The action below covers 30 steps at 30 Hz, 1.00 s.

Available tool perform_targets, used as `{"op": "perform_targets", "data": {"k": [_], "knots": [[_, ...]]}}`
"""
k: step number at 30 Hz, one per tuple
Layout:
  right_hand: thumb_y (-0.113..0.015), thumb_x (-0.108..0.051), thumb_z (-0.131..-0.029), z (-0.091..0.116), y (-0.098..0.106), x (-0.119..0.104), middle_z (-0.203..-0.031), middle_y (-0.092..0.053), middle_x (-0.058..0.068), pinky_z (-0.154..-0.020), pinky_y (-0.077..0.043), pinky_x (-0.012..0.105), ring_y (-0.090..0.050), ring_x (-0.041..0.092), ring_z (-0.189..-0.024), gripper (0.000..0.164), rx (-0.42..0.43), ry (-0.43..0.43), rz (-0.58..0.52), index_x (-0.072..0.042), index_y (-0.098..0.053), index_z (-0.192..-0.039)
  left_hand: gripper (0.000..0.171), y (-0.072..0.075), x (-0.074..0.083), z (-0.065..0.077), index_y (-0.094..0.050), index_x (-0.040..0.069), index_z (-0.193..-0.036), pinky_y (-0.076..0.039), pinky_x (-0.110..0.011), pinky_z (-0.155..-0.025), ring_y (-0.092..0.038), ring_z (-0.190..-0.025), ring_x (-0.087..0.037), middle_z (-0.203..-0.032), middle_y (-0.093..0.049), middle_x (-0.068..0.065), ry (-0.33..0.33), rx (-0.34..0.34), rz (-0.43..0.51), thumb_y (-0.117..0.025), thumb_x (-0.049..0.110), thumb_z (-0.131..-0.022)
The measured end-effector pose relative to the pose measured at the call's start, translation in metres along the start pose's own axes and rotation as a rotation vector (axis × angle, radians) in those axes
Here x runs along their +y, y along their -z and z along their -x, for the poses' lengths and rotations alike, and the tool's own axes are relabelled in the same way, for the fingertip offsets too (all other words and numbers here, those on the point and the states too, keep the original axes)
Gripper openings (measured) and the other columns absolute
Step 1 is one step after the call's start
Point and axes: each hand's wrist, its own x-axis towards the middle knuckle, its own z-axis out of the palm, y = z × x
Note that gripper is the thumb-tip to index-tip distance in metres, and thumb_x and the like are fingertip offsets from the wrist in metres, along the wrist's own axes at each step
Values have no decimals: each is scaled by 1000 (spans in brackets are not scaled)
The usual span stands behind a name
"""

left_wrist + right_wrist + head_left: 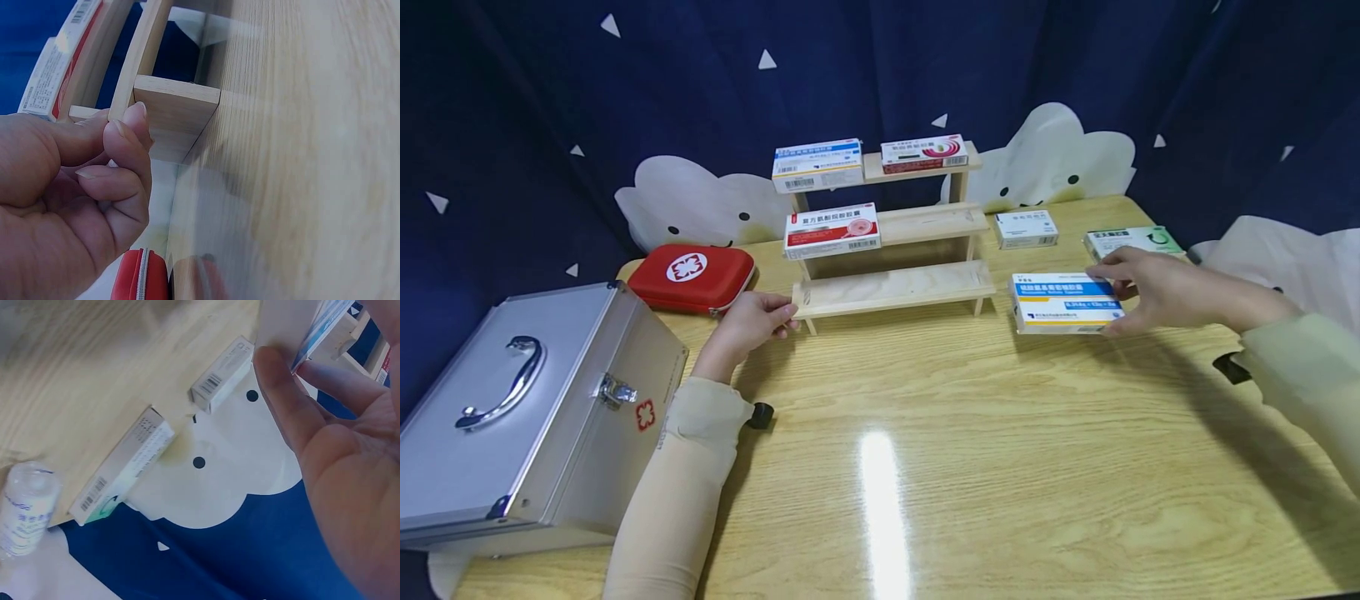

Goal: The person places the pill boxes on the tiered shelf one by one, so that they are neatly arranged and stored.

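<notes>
The left hand point(752, 322) pinches the wooden rack point(895, 287) by its lowest shelf, probably steadying it; the right hand point(1172, 287) pinches a blue-and-white box point(1056, 302) by one end, likely leaving the other free. Beyond its fingers lies a green-and-white box point(1122, 241).

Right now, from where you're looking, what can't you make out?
- Contents of the metal case: head view, hidden by its closed lid.
- Part of the green-and-white box: head view, hidden behind the right hand.
- Rest of the red pouch: left wrist view, cut off by the bottom edge.
- Full label text on the bottle: right wrist view, too blurred.
</notes>
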Motion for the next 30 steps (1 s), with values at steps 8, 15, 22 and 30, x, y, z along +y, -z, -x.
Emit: {"op": "perform_targets", "data": {"k": [8, 15, 22, 30], "knots": [[-86, -34, -60, -9, 8, -7, -119, -45, 13, -76, -49, 34, -57, 19, -92, 86, -24, 10, 6, 5, -49, -128, 28, 0, 1, 0, -58, 1, -117, -47, -31, -70, -54, -74, -20, -96, -63, -19, 11, -2, -10, -53, 16, -94], [-84, -37, -62, -23, 23, -19, -121, -44, 13, -76, -48, 34, -58, 18, -92, 86, -25, 35, 68, 2, -48, -129, 28, 0, 1, 0, -57, 1, -117, -47, -32, -72, -54, -74, -20, -98, -63, -19, 19, -3, -19, -53, 16, -94], [-83, -39, -63, -42, 41, -36, -120, -45, 14, -76, -48, 37, -57, 20, -91, 88, -35, 71, 82, 2, -46, -131, 28, 1, 0, 0, -57, 2, -117, -46, -32, -72, -54, -74, -20, -97, -63, -19, 25, -1, -25, -53, 16, -94], [-78, -53, -63, -67, 58, -52, -126, -41, 13, -79, -47, 38, -57, 21, -95, 97, -63, 66, 135, 0, -41, -136, 27, 1, 0, -1, -58, 2, -116, -46, -32, -72, -55, -74, -20, -96, -64, -18, 19, -2, -28, -54, 17, -94]]}}
